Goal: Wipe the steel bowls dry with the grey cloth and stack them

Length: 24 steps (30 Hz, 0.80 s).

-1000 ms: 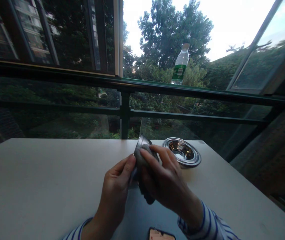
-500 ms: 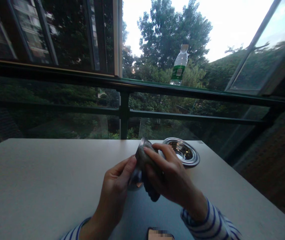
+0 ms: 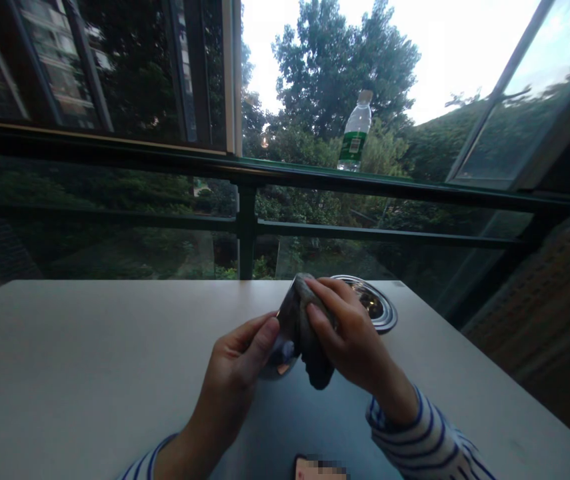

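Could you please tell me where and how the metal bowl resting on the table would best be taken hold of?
I would pinch the bowl by its broad rim, coming from the right and slightly above: the rim looks wide and exposed there, while the right hand blocks the near left part.

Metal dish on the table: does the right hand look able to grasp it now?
Probably not: the right hand looks close to the metal dish, but its fingers are busy holding a grey cloth.
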Available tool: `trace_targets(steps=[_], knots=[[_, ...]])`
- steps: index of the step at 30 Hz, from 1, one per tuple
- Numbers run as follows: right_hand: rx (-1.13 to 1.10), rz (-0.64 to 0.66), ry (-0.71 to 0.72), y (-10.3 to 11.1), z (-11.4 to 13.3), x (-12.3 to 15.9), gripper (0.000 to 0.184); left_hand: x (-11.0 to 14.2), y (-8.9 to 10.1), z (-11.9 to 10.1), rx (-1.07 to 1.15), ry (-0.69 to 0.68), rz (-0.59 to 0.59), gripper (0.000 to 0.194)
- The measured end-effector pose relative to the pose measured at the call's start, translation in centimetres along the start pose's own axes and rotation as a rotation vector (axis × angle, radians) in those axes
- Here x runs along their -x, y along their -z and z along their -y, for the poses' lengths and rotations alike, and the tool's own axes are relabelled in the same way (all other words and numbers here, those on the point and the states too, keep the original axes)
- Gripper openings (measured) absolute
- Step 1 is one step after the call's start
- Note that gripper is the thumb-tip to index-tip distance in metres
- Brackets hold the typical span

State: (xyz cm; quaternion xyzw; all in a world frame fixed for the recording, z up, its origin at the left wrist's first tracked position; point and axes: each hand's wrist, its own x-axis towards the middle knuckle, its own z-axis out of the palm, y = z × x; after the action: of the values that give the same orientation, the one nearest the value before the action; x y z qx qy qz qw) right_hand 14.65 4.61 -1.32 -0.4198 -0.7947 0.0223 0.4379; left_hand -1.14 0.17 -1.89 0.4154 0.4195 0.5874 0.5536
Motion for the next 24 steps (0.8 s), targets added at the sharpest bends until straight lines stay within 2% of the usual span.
trace_targets(steps=[6, 12, 14, 20, 24], knots=[[0.159, -0.022, 0.214, -0.7, 1.2, 0.7, 0.037, -0.3, 0.0, -0.4, 0.076, 0.033, -0.059, 0.024], [0.218, -0.019, 0.427, -1.9, 1.6, 1.5, 0.041, -0.8, 0.4, -0.2, 0.110, 0.018, -0.018, 0.032], [0.213, -0.012, 0.414, -1.9, 1.7, 1.5, 0.041, -0.9, 0.5, -0.1, 0.140, 0.033, 0.000, 0.032], [0.160, -0.025, 0.163, -1.4, 1.7, 1.1, 0.039, -0.9, 0.3, 0.3, 0.177, 0.039, 0.048, 0.030], [0.150, -0.087, 0.278, -2.0, 2.0, 1.4, 0.037, -1.1, 0.5, 0.4, 0.162, 0.008, 0.016, 0.030]])
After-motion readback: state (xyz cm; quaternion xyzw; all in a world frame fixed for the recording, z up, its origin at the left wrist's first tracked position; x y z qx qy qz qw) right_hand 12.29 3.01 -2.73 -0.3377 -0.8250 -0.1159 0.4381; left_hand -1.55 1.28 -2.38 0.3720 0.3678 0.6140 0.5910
